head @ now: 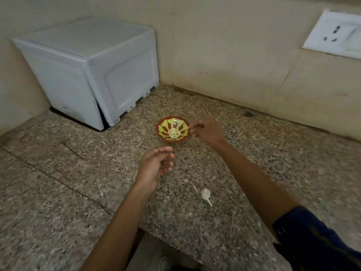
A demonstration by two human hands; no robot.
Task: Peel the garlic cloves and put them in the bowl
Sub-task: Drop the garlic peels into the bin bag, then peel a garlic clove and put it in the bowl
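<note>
A small red bowl [163, 124] with a yellow pattern stands on the granite counter, with peeled garlic cloves [173, 132] lying in its middle. My right hand [208, 131] hovers at the bowl's right rim, fingers loosely bent toward it, and I see nothing between them. My left hand [155, 166] is nearer to me, in front of the bowl, palm turned inward with fingers loosely curled and holding nothing. A whitish garlic piece with papery skin [206, 195] lies on the counter between my forearms, with a thin sliver of skin [195, 189] beside it.
A white boxy appliance [93, 71] sits in the back left corner against the wall. A wall socket [334, 34] is at the upper right. The speckled counter's [78, 173] front edge runs below my forearms.
</note>
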